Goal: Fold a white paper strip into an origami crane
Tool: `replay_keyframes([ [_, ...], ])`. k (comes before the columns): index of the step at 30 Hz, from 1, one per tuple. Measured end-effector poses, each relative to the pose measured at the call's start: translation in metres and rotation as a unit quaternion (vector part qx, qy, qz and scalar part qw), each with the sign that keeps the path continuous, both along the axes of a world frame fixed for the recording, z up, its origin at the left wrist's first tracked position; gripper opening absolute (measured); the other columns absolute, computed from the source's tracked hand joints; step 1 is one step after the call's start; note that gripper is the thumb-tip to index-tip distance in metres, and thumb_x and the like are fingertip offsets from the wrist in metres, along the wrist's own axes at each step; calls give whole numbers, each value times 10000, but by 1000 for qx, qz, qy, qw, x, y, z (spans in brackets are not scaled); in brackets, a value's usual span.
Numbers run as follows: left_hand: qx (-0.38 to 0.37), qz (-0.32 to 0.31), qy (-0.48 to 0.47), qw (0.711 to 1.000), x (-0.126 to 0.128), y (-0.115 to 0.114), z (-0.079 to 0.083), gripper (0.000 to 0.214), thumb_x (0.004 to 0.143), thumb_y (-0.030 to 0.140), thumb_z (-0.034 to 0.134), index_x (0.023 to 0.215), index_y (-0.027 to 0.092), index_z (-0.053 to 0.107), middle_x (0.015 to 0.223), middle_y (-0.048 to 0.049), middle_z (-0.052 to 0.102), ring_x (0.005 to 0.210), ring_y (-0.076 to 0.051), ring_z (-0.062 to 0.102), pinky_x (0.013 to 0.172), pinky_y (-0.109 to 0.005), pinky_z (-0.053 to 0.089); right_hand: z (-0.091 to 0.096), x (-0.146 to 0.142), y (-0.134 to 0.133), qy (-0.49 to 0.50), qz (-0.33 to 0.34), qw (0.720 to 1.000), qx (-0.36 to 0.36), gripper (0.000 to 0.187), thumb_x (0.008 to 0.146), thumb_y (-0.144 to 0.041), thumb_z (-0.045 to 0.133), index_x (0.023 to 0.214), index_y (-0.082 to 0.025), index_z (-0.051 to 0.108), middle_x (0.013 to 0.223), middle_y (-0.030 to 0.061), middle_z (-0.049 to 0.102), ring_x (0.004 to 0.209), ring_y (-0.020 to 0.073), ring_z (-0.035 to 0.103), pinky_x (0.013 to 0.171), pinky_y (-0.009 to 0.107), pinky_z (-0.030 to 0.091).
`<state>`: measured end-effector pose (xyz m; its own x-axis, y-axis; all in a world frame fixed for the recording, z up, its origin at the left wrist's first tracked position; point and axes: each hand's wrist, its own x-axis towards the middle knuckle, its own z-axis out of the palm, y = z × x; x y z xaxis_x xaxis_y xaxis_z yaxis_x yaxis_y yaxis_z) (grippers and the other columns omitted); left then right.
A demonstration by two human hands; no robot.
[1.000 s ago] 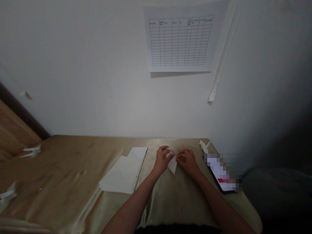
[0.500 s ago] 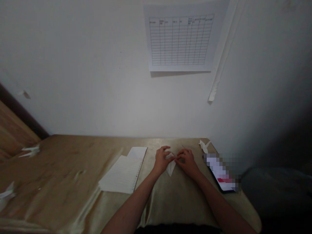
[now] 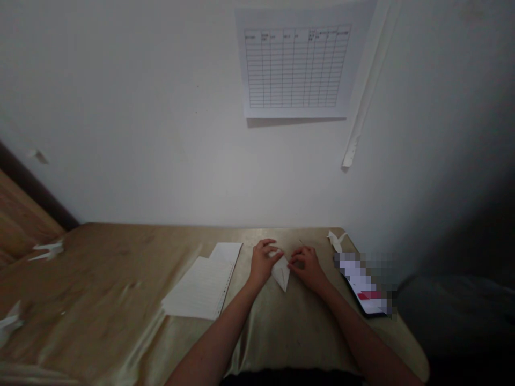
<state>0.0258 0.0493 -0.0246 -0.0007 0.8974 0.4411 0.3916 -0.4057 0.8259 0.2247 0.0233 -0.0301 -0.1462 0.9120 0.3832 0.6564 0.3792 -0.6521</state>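
A small white folded paper [image 3: 282,273] with a downward point lies on the tan, shiny table [image 3: 100,300]. My left hand [image 3: 262,262] pinches its upper left part with curled fingers. My right hand [image 3: 308,266] pinches its upper right part, fingertips pressed together. Both hands rest on the table near its far edge.
A stack of lined loose-leaf sheets [image 3: 203,284] lies left of my hands. A phone [image 3: 364,287] lies at the right edge, with a folded paper figure [image 3: 336,239] behind it. More folded paper figures [image 3: 44,250] sit at the far left. A printed grid sheet [image 3: 295,67] hangs on the wall.
The folded paper has shifted slightly between my fingers, its point turning a little; both hands stay at the same spot on the table.
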Motion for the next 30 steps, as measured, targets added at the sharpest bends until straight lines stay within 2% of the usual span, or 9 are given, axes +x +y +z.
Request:
replay_keyframes([
  [5,-3,-18,-3,1000,-2,1,0,45,855,267,788,844,250,828,1219,-84,724,1192,-262,645,1105,-471,454,1,0,0,-3,1,1000,-21,32,830,-261,761,833,-259,792,1088,75,710,1190,288,539,1087,446,418],
  [9,-7,0,24,1000,-1,-1,4,85,889,273,753,881,276,838,1217,-65,722,1208,-260,632,1134,-483,428,1,1,1,-13,-2,1000,-27,36,836,-271,763,839,-256,796,1095,73,708,1213,287,525,1110,443,406],
  [19,-7,2,29,1000,-4,-3,9,45,823,241,831,846,278,840,1289,-72,673,1238,-262,595,1131,-457,424,4,0,-2,-34,-9,999,-36,34,830,-267,765,831,-268,799,1130,73,707,1224,296,511,1118,453,398],
  [24,-7,-3,43,999,-7,0,7,52,866,257,789,862,273,839,1287,-71,680,1254,-262,582,1133,-452,432,7,-1,-3,-46,-18,998,-38,33,818,-239,772,817,-265,792,1125,73,712,1233,302,510,1110,451,399],
  [28,11,-24,88,996,-16,6,7,127,923,247,720,951,291,836,1245,-65,717,1228,-249,616,1150,-478,418,9,0,-3,-39,-21,999,-28,52,814,-214,772,807,-264,781,1110,68,713,1214,295,518,1104,439,399],
  [30,11,-45,115,992,-23,9,7,164,876,212,770,995,305,832,1234,-60,731,1218,-250,632,1156,-491,413,9,1,-2,-35,-25,999,-25,55,807,-203,772,801,-258,777,1099,66,714,1209,291,518,1102,432,398],
])
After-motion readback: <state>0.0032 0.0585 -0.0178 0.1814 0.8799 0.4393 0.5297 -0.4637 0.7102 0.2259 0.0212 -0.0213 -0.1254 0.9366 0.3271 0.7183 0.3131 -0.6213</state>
